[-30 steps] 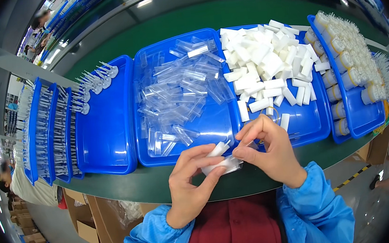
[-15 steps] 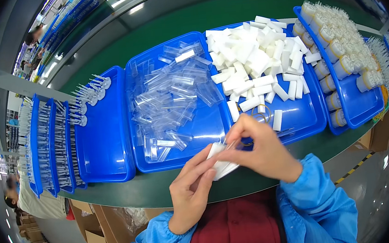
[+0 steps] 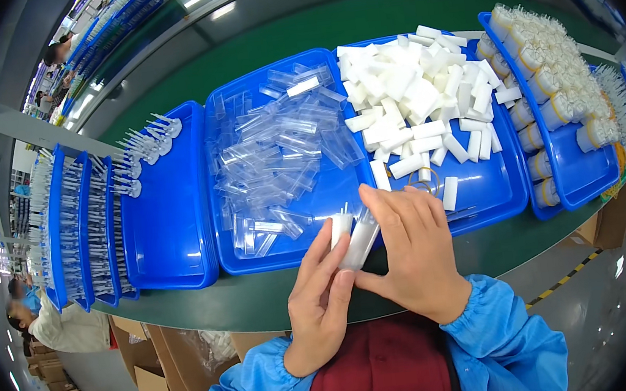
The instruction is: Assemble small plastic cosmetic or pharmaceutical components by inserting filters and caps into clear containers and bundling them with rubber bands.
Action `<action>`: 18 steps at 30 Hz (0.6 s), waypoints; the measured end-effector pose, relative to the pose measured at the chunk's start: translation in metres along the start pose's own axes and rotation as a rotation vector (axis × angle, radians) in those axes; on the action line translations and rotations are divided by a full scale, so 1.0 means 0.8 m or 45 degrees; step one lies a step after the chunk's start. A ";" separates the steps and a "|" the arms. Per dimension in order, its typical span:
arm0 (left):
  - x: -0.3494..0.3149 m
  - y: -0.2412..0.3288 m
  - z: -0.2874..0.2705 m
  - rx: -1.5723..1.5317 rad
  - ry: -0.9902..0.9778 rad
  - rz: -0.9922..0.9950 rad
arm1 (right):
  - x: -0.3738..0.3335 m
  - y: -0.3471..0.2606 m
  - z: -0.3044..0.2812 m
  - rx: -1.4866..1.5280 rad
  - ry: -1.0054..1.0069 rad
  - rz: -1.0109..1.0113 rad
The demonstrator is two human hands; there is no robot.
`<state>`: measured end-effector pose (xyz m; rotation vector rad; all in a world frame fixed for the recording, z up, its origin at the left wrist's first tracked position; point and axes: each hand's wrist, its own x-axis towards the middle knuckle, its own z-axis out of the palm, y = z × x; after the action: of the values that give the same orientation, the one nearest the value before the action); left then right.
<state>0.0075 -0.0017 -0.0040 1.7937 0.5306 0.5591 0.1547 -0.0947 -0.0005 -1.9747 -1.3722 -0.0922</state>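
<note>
Matte white block (image 3: 340,228), glossy clear sleeve (image 3: 362,239) against left fingers (image 3: 315,259).

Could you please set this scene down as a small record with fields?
Left hand: left hand holding a white piece upright between its fingers
Right hand: right hand at the right side of a clear plastic piece, white showing through it; firmness of grip unclear
Middle-left tray: blue tray, loose clear pieces
Middle-right tray: blue tray, heaped white blocks
Far right: banded white bundles in a blue tray
Surface: green table
</note>
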 end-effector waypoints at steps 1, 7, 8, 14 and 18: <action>0.000 -0.001 -0.002 0.004 -0.028 0.014 | -0.001 0.004 0.001 -0.009 0.025 -0.039; -0.006 -0.001 -0.006 -0.458 -0.093 -0.188 | -0.001 0.015 -0.016 0.017 0.075 -0.246; -0.004 -0.001 -0.007 -0.616 -0.142 -0.254 | -0.002 0.014 -0.017 0.043 0.074 -0.257; -0.002 0.003 -0.027 -0.916 -0.140 -0.385 | 0.003 0.013 0.000 0.221 0.042 -0.459; -0.016 -0.014 -0.061 -0.828 0.175 -0.331 | 0.040 -0.004 0.017 0.440 -0.076 -0.382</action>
<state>-0.0332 0.0301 -0.0038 1.0585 0.5829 0.5908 0.1618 -0.0609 0.0051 -1.4912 -1.5971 0.0632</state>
